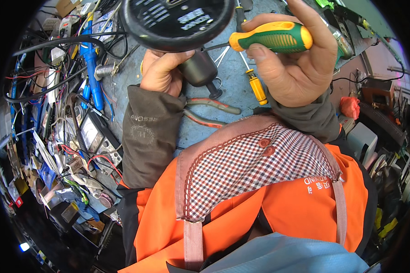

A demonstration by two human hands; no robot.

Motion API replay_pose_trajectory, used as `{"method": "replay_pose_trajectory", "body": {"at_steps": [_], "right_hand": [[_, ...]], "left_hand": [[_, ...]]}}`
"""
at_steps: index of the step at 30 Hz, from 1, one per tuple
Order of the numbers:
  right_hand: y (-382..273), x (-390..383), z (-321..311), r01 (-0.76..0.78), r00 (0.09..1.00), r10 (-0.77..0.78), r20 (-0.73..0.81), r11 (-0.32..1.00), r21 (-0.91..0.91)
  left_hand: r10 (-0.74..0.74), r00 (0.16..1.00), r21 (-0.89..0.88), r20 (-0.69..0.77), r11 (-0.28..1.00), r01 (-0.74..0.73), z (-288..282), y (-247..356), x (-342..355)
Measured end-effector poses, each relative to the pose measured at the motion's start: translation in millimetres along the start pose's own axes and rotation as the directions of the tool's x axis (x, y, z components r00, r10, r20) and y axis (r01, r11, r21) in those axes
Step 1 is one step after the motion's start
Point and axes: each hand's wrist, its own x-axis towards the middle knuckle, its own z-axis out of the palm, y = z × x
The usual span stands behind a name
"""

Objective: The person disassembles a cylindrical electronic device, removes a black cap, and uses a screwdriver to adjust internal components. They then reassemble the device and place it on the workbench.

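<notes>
My left hand [161, 75] is closed round a black device with a broad round disc [177, 25] and a stubby cylinder [199, 68] below it. The disc is tilted up and carries pale print; its top edge runs out of the picture. My right hand [300, 68] grips a screwdriver with a yellow and green handle [278, 37], thumb beneath and fingers over it. The shaft points left towards the device, its tip hidden behind the disc's rim. Pliers with red and grey handles [212, 107] lie below the device. A smaller yellow-handled screwdriver [257, 86] rests beside my right hand.
On the blue-grey bench [232, 93], the left side is crowded with cables, tools and loose parts. A blue pen-like tool [91, 68] and a grey instrument [95, 136] lie there. A red crumpled thing [350, 107] and a brown box [377, 93] sit at the right.
</notes>
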Motion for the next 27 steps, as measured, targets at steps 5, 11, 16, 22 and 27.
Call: {"method": "replay_pose_trajectory", "body": {"at_steps": [5,11,16,22,27], "right_hand": [[-3,4,16,-0.027,1.0,0.027,0.012,0.998,0.058],[-10,8,19,0.223,0.965,-0.179,0.191,0.944,-0.244],[-18,-5,35,0.004,1.0,0.0,0.027,0.99,-0.139],[-44,5,38,-0.033,0.999,0.018,-0.036,0.865,-0.5],[-34,-5,51,-0.181,0.968,0.108,-0.227,0.924,-0.335]], "left_hand": [[0.01,0.999,0.002,0.039,1.0,-0.01,4,2,0],[0.03,0.999,-0.03,0.02,0.999,-0.03,5,4,1],[0.022,1.0,-0.007,0.005,1.0,-0.022,5,0,8],[0.038,0.998,0.041,-0.05,0.998,-0.036,13,0,8],[0.018,1.0,0.131,-0.021,0.991,-0.015,9,0,9]]}}
